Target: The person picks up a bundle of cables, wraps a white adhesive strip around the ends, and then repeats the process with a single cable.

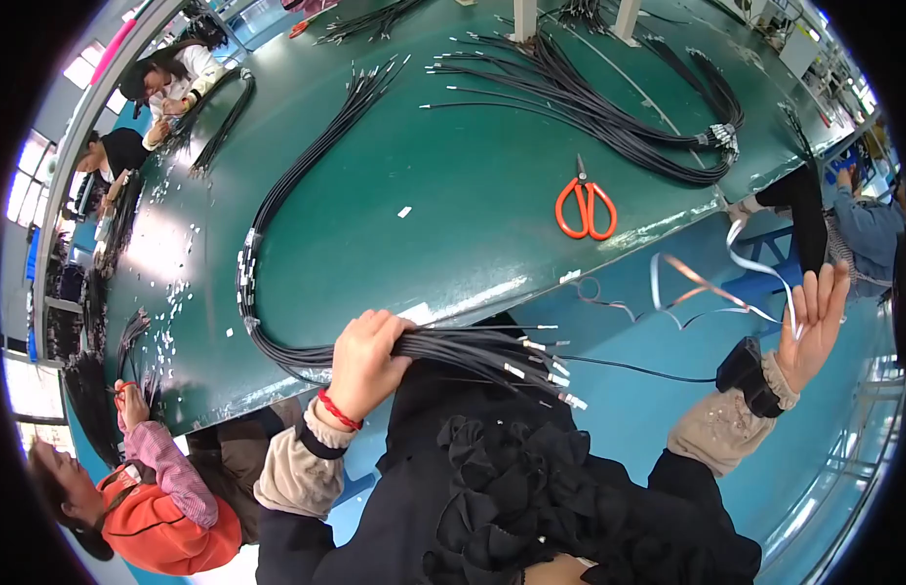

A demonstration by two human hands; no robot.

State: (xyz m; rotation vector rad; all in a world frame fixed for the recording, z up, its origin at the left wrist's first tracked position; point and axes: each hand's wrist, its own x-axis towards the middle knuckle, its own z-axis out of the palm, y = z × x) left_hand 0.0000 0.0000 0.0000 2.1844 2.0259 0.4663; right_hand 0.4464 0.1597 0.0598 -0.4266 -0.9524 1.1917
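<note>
Two bare hands are well apart: the left hand [367, 359] is clamped around one bundle of black cables [453, 351], while the right hand [814, 312] is raised with its fingers extended. One curling silvery ribbon [760, 267], copper-toned in part, reaches the right hand; whether the fingers grip it, I cannot tell.

The held bundle curves in a U across the green table [453, 253], its near end projecting past the table edge above the person's lap. Its cables are slim and matt black, with whitish ends and pale tags along the bend. One thin cable [648, 368] strays right towards the cuff.

Beyond lie one pair of red-handled snips [583, 182] and one thicker cable bundle [599, 117]. At least four co-workers [165, 517] sit around, some cut off at the rim.

The cables overlap too densely to count, and the left hand hides part of them.
</note>
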